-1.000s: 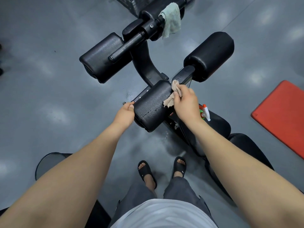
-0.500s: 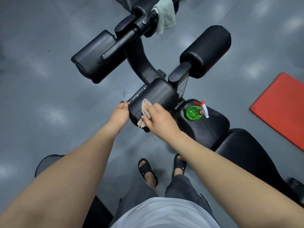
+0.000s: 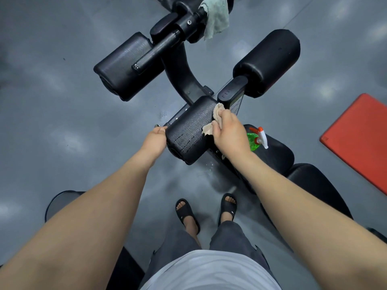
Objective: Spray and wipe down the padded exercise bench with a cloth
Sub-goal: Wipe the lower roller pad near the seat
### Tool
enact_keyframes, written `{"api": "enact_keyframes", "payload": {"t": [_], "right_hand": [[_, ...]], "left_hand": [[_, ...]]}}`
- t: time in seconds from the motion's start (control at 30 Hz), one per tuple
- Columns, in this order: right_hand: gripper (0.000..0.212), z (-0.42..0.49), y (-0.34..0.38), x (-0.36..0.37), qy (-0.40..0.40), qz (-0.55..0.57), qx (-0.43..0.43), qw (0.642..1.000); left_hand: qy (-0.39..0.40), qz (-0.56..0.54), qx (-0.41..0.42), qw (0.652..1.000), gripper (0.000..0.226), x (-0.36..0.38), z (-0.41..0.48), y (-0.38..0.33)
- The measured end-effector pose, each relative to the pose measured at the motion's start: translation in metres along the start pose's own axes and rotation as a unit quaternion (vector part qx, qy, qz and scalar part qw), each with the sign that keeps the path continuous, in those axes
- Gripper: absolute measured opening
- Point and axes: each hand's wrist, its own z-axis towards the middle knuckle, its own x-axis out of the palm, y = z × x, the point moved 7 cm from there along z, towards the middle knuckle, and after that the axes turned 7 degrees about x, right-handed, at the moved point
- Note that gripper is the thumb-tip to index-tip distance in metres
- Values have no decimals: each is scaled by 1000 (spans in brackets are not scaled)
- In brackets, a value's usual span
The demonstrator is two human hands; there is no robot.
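Note:
A black padded roller [image 3: 189, 130] of the exercise bench lies in front of me, its surface wet and streaked. My right hand [image 3: 229, 132] grips a beige cloth [image 3: 217, 113] and presses it against the roller's right end. My left hand [image 3: 156, 140] holds the roller's left end, thumb on top. A green spray bottle [image 3: 254, 140] with a white and orange trigger stands on the black seat pad [image 3: 276, 151] just right of my right hand. Two more black rollers [image 3: 123, 66] [image 3: 267, 61] sit farther away.
A pale green towel [image 3: 216, 16] hangs on the bench's upper bar. A red mat [image 3: 360, 139] lies on the grey floor at the right. My sandalled feet [image 3: 206, 212] stand beside the bench frame. A dark round object [image 3: 60, 200] sits at the lower left.
My right hand has slid the cloth from the roller's left front part back to its right end. My left hand has stayed on the left end.

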Motion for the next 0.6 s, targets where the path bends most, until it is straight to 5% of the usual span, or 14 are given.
{"api": "enact_keyframes", "payload": {"t": [0.2,0.3,0.43,0.6], "right_hand": [[51,-52,29,33,83,26,-60,994],[36,-67,44,45,138,5,-144,980],[36,-45,37,36,102,-37,-186,977],[48,-5,15,5,13,-93,-131,987]], "left_hand": [[-8,-4,-4,1000,31,0,-2,-2],[-10,-3,-7,1000,33,1,-2,-2],[-12,7,-6,1000,34,0,-4,-5],[-14,11,2,1000,35,1,-9,-8]]}}
